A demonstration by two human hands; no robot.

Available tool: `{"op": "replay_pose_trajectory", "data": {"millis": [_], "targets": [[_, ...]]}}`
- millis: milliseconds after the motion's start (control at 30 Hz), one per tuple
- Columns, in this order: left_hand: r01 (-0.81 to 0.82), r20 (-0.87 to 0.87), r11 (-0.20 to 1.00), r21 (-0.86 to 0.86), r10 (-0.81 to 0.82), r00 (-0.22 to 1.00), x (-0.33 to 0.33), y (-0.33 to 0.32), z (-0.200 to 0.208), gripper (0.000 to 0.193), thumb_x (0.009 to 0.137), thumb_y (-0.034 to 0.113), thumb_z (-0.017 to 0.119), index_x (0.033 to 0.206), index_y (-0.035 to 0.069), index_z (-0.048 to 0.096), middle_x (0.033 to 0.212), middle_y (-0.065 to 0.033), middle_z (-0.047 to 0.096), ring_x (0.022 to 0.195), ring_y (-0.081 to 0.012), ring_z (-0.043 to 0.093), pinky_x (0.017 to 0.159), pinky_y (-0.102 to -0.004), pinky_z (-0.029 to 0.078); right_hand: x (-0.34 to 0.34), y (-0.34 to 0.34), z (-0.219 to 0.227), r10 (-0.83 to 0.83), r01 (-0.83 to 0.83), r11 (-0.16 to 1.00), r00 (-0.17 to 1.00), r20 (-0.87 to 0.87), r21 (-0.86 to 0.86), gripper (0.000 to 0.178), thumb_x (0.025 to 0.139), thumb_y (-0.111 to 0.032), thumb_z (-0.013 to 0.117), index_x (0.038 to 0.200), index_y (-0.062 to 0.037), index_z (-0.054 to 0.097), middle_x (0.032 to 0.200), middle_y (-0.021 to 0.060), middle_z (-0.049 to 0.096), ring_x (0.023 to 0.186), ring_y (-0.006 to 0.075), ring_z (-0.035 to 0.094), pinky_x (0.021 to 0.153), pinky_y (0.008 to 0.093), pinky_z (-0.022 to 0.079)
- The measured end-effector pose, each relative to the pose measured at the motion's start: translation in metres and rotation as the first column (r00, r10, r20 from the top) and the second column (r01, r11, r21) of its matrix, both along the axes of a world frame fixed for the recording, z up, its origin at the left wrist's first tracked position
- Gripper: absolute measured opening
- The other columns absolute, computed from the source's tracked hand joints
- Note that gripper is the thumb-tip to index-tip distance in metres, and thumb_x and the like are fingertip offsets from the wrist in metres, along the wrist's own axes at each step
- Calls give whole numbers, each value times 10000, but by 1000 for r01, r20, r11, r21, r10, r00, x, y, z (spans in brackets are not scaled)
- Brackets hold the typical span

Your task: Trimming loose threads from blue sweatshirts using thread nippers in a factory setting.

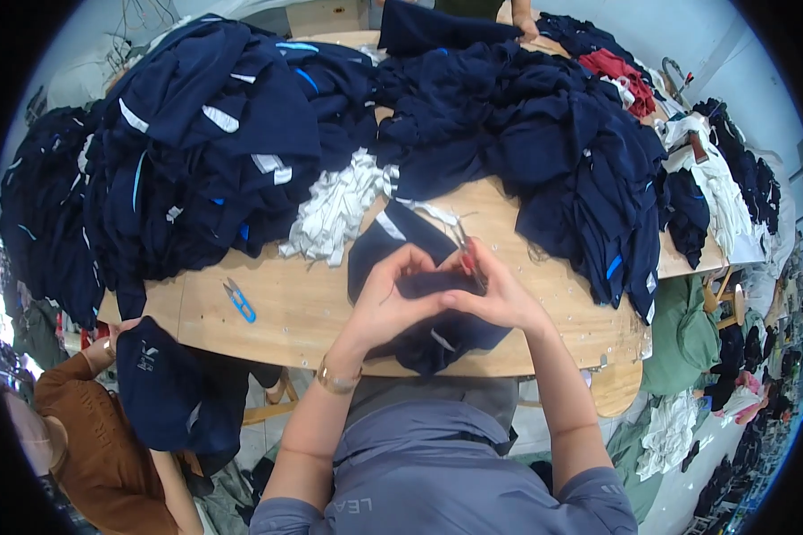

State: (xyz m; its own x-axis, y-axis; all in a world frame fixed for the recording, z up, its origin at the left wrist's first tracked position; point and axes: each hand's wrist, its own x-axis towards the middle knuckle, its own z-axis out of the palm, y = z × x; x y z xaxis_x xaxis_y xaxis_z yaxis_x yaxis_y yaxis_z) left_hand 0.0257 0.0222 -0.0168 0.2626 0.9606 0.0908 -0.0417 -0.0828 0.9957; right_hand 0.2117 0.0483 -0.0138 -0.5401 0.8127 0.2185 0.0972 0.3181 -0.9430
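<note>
A navy garment (428, 343) lies on the table's front edge in front of me, with small white strips on it. My left hand (393, 299) is closed on its cloth, thumb on top. My right hand (500, 290) pinches the same cloth, the two thumbs almost meeting. Also in my right hand is a pair of red-handled thread snips (465, 253), blades pointing away from me. Folded cloth hides some fingertips. Just beyond the garment sits a heap of white fabric strips (341, 207).
Blue-handled snips (241, 303) lie on the wooden table (321, 303). Navy garment piles stand at the left (205, 134) and right (562, 134). At lower left a person in a brown top (107, 446) holds a navy garment (174, 383). Another person's hand (526, 28) touches cloth at the far side.
</note>
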Motion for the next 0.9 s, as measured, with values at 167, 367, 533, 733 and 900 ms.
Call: {"op": "replay_pose_trajectory", "data": {"millis": [167, 367, 533, 733, 900], "targets": [[111, -191, 994, 20, -106, 976, -16, 11, -22, 301, 762, 218, 716, 875, 7, 533, 793, 15, 552, 698, -40, 484, 628, -182, 407, 15, 23, -14, -290, 281, 950, 956, 48, 138, 232, 764, -60, 669, 889, -50, 474, 645, -43, 389, 580, 60, 333, 519, 215, 293], [274, 105, 879, -390, -253, 962, -17, 0, -42, 190, 850, 216, 629, 874, 43, 556, 769, 40, 523, 674, -36, 487, 607, -187, 429, 29, 42, -25, -473, 476, 855, 879, -67, 204, 228, 789, -71, 663, 885, -47, 457, 722, -25, 417, 607, 65, 338, 542, 203, 305], [190, -107, 965, -180, -211, 972, -1, -6, -57, 308, 769, 132, 682, 1032, 19, 569, 821, 3, 570, 668, -64, 523, 594, -212, 446, 22, 48, -45, -551, 544, 809, 834, -37, 222, 237, 789, -92, 670, 880, -48, 456, 716, -23, 425, 606, 75, 360, 547, 217, 330], [-653, 17, 705, -276, 683, 730, -24, 28, -87, 76, 785, 67, 579, 825, 37, 522, 722, -40, 515, 615, -109, 508, 529, -258, 461, 29, 50, -70, -759, 743, 626, 650, -37, 236, 374, 747, -198, 737, 880, -16, 439, 800, 40, 449, 712, 119, 418, 646, 242, 379], [-367, 323, 600, -711, 742, 587, -51, 23, -139, 64, 838, 103, 539, 845, 43, 517, 735, -46, 531, 643, -135, 523, 533, -249, 470, 52, 1, -120, -793, 789, 609, 602, 99, 78, 489, 718, -293, 753, 940, 5, 434, 851, 98, 451, 777, 200, 452, 712, 300, 396]]}}
